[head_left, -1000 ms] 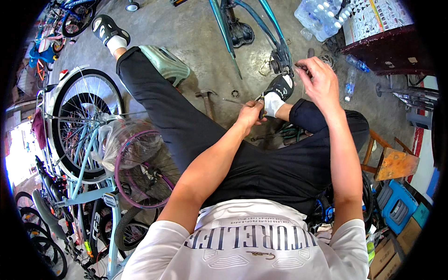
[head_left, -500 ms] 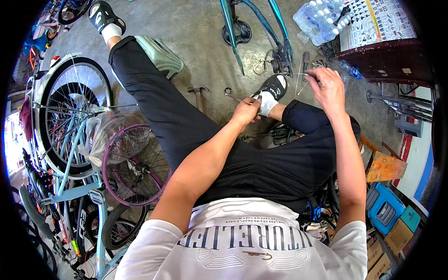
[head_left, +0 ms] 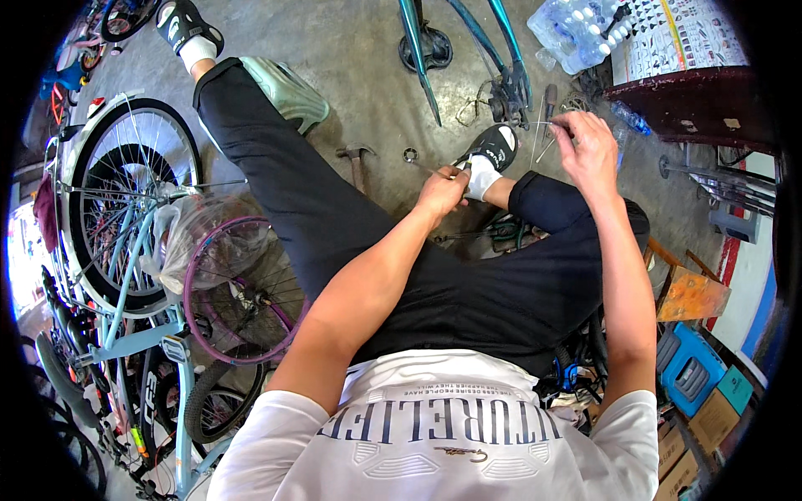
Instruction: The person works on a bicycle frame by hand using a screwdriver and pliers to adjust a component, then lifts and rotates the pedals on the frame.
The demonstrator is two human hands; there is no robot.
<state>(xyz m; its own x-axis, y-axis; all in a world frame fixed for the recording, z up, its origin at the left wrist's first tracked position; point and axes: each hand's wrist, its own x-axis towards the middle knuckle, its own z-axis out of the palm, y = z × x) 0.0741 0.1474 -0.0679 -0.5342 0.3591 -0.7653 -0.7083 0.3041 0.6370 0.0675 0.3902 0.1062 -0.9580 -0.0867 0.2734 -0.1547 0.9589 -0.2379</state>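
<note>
My left hand (head_left: 441, 195) is closed around a slim metal tool (head_left: 428, 169), whose thin end sticks out to the left over the floor; its exact kind is hard to make out. Raised at the right, my right hand (head_left: 587, 152) pinches a thin pale wire (head_left: 539, 123) between thumb and fingers. Part of the wire points left toward the lower end of a teal bicycle frame (head_left: 514, 79). On the concrete beyond my left hand lie a small metal ring (head_left: 410, 155) and a hammer (head_left: 357, 164). A screwdriver (head_left: 550, 98) rests on the floor beyond my right hand.
Bicycles and a white-rimmed wheel (head_left: 83, 250) crowd the left side, beside a purple wheel rim (head_left: 190, 313). A pale green plastic stool (head_left: 288, 96) lies past my left leg. Bottled water (head_left: 568, 37), a dark red table (head_left: 677, 104) and a blue case (head_left: 692, 371) stand right.
My right hand has shifted slightly right, still pinching the wire. My left hand stays almost in place with the tool. The view has moved a little.
</note>
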